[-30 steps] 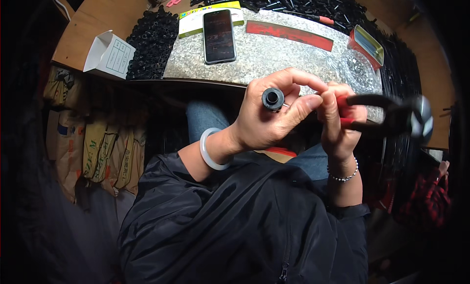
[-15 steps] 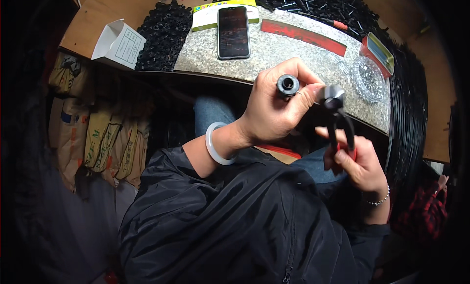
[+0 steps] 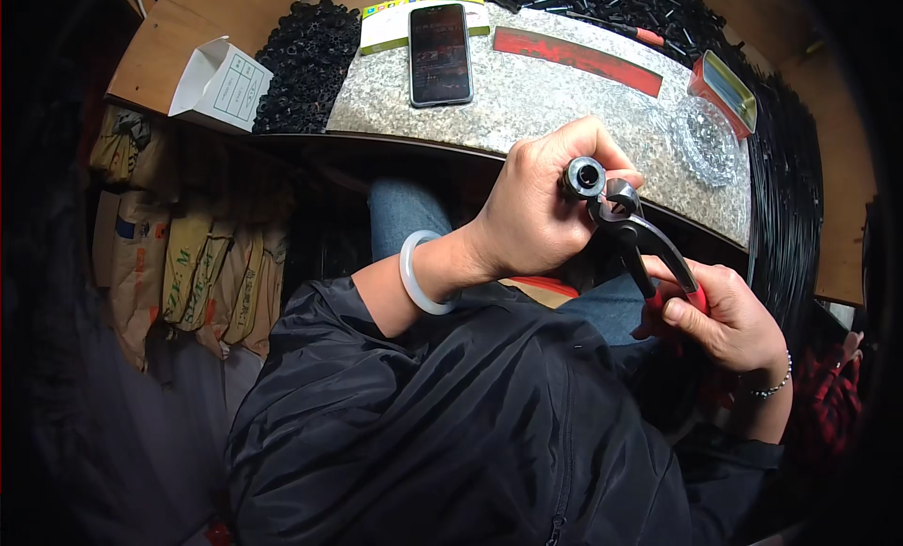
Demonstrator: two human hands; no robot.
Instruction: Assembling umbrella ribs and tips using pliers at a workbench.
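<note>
My left hand (image 3: 541, 212) is raised in front of the table edge and grips a short black tube-shaped part (image 3: 584, 178) between thumb and fingers, its round open end facing me. My right hand (image 3: 729, 320), lower and to the right, is shut on the red handles of a pair of dark metal pincers (image 3: 635, 231). The pincers' jaws reach up to the black part and touch its side just below my left fingertips. A pale bangle circles my left wrist, a thin bracelet my right.
On the speckled stone slab (image 3: 555, 94) lie a black phone (image 3: 439, 52), a red strip (image 3: 578, 60) and a clear bag of small metal pieces (image 3: 704, 149). Heaps of black parts (image 3: 306, 62), a white carton (image 3: 218, 83), a small tray (image 3: 726, 90). Paper sacks (image 3: 202, 273) stand under the table.
My right hand has dropped lower and swung the pincers upright, so their jaws now meet the black part. My left hand kept the part and lifted it slightly toward the table edge.
</note>
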